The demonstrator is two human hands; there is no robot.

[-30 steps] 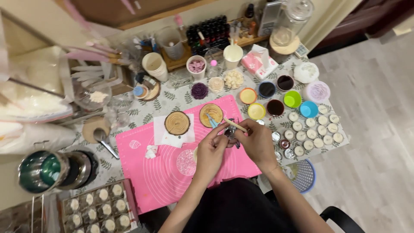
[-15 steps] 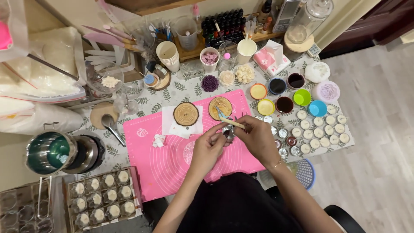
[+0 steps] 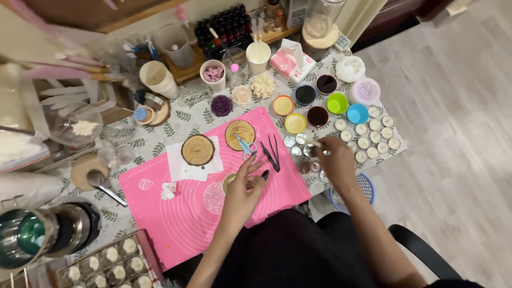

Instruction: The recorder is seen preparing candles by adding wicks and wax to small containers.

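1. Resting low on the pink silicone mat (image 3: pixel 181 213), the left hand (image 3: pixel 242 193) has its fingers loosely apart and stretched forward, clamped on nothing; the fingertips touch a small round cream piece (image 3: pixel 230 180) at the mat's middle, and a small dark object (image 3: pixel 265 174) lies just beside them.
2. To its right, the right hand (image 3: pixel 336 160) lies over the mat's right edge with its fingers closed together on a thin wooden stick (image 3: pixel 314 141), whose pale tip points up and left over a cluster of small silver tealight cups (image 3: pixel 296 143).
3. Just beyond the left hand, black tweezers (image 3: pixel 272 149) and blue-handled scissors (image 3: pixel 245 146) lie on the mat, the scissors partly on a round wood-slice coaster (image 3: pixel 239 133).
4. A second wood slice (image 3: pixel 197 150) sits on a white paper napkin (image 3: pixel 178 165) further left.
5. Past the right hand, rows of filled white tealights (image 3: pixel 373 133) stand on the leaf-patterned counter (image 3: pixel 176 125).
6. Farther back, coloured silicone cups (image 3: pixel 337 103), some holding dark liquid, form a group.
7. Near the counter's far edge stand a stack of paper cups (image 3: pixel 157 77) and a rack of dark small bottles (image 3: pixel 224 29).
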